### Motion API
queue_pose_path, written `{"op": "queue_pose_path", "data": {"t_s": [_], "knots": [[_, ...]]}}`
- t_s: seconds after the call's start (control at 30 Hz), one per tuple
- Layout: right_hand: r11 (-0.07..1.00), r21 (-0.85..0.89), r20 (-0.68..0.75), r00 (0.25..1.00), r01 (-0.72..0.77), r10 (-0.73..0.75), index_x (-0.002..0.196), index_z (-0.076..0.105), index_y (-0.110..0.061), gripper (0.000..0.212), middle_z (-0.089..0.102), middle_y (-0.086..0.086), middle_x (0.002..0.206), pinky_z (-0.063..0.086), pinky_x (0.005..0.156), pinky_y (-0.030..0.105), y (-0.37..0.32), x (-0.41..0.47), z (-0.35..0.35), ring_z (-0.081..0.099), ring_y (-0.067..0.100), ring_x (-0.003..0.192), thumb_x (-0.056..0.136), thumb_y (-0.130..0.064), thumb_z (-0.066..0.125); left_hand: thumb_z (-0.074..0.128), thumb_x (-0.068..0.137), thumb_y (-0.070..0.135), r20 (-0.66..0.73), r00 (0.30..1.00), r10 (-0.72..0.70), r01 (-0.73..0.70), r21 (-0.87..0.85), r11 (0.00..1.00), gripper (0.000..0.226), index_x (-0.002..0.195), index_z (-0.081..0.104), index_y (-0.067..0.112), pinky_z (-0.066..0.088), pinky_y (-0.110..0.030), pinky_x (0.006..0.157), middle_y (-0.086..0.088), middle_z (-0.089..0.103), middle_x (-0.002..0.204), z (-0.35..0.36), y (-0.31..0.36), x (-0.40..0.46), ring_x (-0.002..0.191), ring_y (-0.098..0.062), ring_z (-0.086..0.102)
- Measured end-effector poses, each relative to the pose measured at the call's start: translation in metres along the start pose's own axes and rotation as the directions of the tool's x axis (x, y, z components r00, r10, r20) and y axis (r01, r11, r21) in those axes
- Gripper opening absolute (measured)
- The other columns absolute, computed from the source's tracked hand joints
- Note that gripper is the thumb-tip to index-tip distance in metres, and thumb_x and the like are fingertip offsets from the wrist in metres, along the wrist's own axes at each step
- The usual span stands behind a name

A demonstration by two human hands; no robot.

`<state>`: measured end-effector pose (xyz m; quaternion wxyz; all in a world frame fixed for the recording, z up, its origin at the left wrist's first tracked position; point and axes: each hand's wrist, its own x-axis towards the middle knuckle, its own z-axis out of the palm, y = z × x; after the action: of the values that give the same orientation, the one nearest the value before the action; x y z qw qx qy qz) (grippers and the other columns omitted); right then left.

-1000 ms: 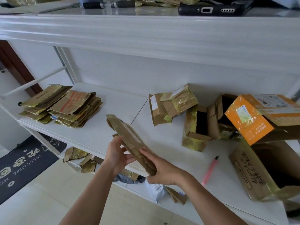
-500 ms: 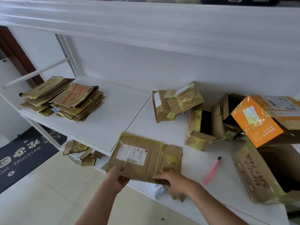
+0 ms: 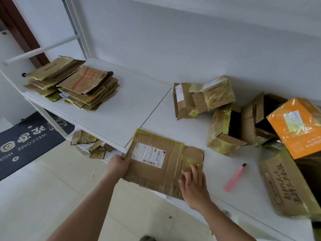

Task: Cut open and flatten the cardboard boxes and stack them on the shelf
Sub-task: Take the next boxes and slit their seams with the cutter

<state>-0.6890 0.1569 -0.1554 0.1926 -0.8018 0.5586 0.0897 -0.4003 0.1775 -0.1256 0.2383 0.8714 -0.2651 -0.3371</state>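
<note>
On a white shelf [image 3: 107, 117], a flattened cardboard box [image 3: 161, 162] lies flat, its left edge gripped by the left hand [image 3: 118, 165] while the right hand [image 3: 192, 185] presses it with straight fingers

The flattened box [image 3: 163, 162] now lies on the shelf [image 3: 121, 108] — right hand [image 3: 194, 185] pressing it.

We see a dark doormat [image 3: 26, 136] with pale lettering on the light tiled floor [image 3: 52, 197], lower left. A brown door frame [image 3: 22, 30] runs up the top-left corner, next to a white wall [image 3: 173, 40]. A white metal upright [image 3: 76, 26] and a white crossbar [image 3: 43, 49] stand at left. Small dark specks dot the floor; can't tell what they are.
</note>
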Motion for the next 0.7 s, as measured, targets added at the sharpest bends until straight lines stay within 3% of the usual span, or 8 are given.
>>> {"op": "queue_pose_path", "data": {"t_s": [0.1,0.2,0.33,0.43,0.53,0.63,0.7], "knots": [[0.997,-0.077,0.029,1.000,-0.007,0.009,0.157,-0.007,-0.027,0.062,-0.031,0.004,0.160,-0.015,0.120,0.046,0.002,0.003,0.004,-0.031,0.031,0.145,0.103,-0.052,0.012,0.059,0.096,0.028,0.066,0.996,0.060,-0.063,0.043,0.997,0.037,0.121,0.058,0.001,0.048,-0.037,0.083,-0.015,0.062,0.115,0.006,0.009,0.009,0.103,-0.031,0.059],[0.993,-0.120,0.051,0.999,-0.008,0.014,0.151,-0.025,-0.027,0.065,-0.040,0.006,0.155,-0.012,0.120,0.048,0.002,0.003,0.004,-0.034,0.033,0.143,0.100,-0.056,0.002,0.062,0.093,0.030,0.084,0.996,0.019,-0.029,0.127,0.992,0.034,0.112,0.057,0.002,0.050,-0.038,0.078,-0.014,0.063,0.108,0.014,0.007,0.019,0.095,-0.028,0.059],[0.988,-0.154,0.079,0.997,0.000,0.012,0.137,-0.039,-0.025,0.077,-0.051,0.003,0.142,-0.010,0.120,0.049,0.001,0.006,0.004,-0.041,0.032,0.137,0.071,-0.063,-0.027,0.072,0.086,0.032,0.107,0.993,-0.054,0.043,0.105,0.994,0.035,0.104,0.059,0.006,0.054,-0.041,0.083,-0.010,0.064,0.101,0.014,0.001,0.039,0.091,-0.026,0.062],[0.986,-0.164,0.096,0.995,-0.012,0.028,0.136,-0.041,-0.026,0.071,-0.050,0.004,0.144,-0.011,0.121,0.050,0.002,0.009,0.005,-0.041,0.034,0.138,0.076,-0.062,-0.024,0.073,0.085,0.036,0.105,0.993,-0.048,0.030,0.168,0.985,0.040,0.109,0.058,0.009,0.052,-0.037,0.078,-0.006,0.062,0.101,0.011,0.005,0.035,0.094,-0.025,0.061],[0.989,-0.149,0.110,0.994,0.021,-0.005,0.140,-0.036,-0.030,0.062,-0.045,0.000,0.150,-0.010,0.121,0.051,0.008,0.009,0.010,-0.039,0.031,0.140,0.097,-0.057,-0.001,0.074,0.084,0.034,0.147,0.987,-0.058,0.019,0.251,0.968,0.039,0.105,0.051,0.011,0.050,-0.034,0.073,-0.003,0.059,0.094,-0.002,0.008,0.022,0.091,-0.023,0.059],[0.975,-0.165,0.112,0.985,0.148,-0.130,0.150,-0.021,-0.042,0.062,-0.041,-0.008,0.154,-0.009,0.120,0.054,0.020,0.009,0.007,-0.041,0.022,0.139,0.097,-0.060,0.005,0.078,0.084,0.023,0.449,0.878,-0.166,0.145,0.083,0.986,0.033,0.102,0.057,0.004,0.055,-0.032,0.062,-0.008,0.067,0.091,-0.035,-0.001,0.003,0.081,-0.022,0.066],[0.975,-0.109,0.124,0.976,0.193,-0.179,0.153,-0.008,-0.047,0.060,-0.033,-0.012,0.158,-0.008,0.120,0.055,0.023,0.007,0.001,-0.040,0.016,0.139,0.100,-0.060,0.016,0.073,0.088,0.021,0.610,0.789,-0.078,0.161,-0.083,0.983,0.028,0.113,0.064,0.012,0.057,-0.032,0.063,-0.007,0.074,0.095,-0.058,-0.006,-0.013,0.079,-0.020,0.071]]}}
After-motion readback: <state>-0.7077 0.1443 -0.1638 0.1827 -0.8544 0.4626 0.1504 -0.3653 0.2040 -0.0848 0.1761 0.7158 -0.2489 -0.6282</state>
